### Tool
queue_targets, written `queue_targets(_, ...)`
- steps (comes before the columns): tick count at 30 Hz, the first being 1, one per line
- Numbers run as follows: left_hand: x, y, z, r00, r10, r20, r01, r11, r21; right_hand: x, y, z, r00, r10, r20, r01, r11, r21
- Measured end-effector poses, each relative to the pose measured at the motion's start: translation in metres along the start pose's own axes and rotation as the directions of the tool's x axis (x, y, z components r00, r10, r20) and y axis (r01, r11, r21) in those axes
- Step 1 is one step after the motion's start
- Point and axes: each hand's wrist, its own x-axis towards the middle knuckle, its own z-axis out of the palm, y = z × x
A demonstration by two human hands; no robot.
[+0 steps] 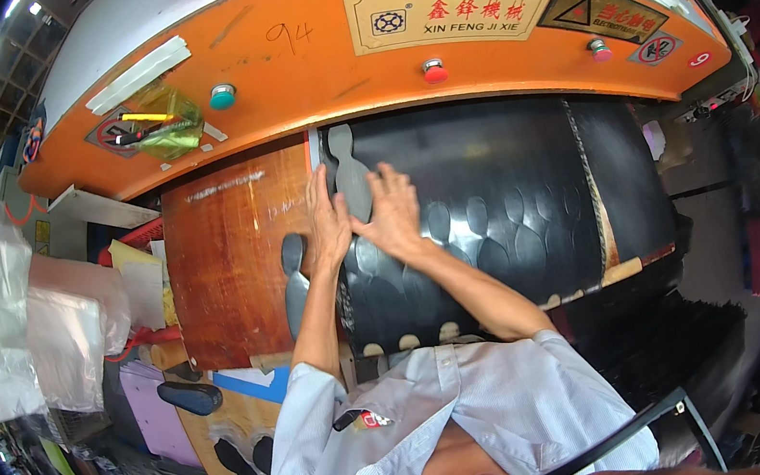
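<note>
A dark grey sole-shaped piece (348,169) lies lengthwise near the left edge of the black sheet (484,145). My left hand (328,216) is open at its left side, fingers stretched away from me along the sheet's edge. On the other side, my right hand (392,209) rests open with its fingers apart, close to the piece's right edge. My thumbs nearly meet at its near end. Several sole-shaped outlines (488,247) mark the sheet to the right. A second grey sole-shaped piece (296,288) lies on the brown board (228,259), partly behind my left forearm.
An orange machine beam (319,76) spans the far side, carrying a green button (223,96), a red button (434,71) and a pouch of pens (165,122). Plastic bags (59,302) hang at left. A black sole (191,397) lies near a wooden board at lower left.
</note>
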Motion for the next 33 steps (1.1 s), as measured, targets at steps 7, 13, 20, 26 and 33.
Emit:
queue_targets(7, -0.055, -0.005, -0.026, 0.995, -0.021, 0.100, 0.002, 0.982, 0.188, -0.029, -0.007, 0.016, 0.998, -0.067, -0.005, 0.067, 0.989, 0.131)
queue_targets(13, -0.076, 0.009, -0.018, 0.966, -0.243, 0.093, 0.248, 0.968, -0.045, -0.039, -0.016, 0.018, 0.999, -0.044, -0.011, 0.045, 0.995, 0.087)
queue_targets(20, -0.081, 0.013, -0.008, 0.991, -0.055, 0.126, -0.003, 0.908, 0.418, -0.018, -0.002, -0.001, 0.997, 0.045, 0.067, -0.065, 0.939, 0.338)
queue_targets(26, -0.074, 0.013, -0.002, 0.987, -0.117, 0.113, 0.061, 0.911, 0.408, 0.003, 0.058, -0.052, 0.877, 0.303, 0.372, -0.432, 0.159, 0.888)
queue_targets(33, -0.063, 0.010, 0.002, 0.987, -0.134, 0.090, 0.088, 0.913, 0.397, 0.004, 0.057, -0.035, 0.990, 0.050, -0.130, -0.025, 0.981, 0.191)
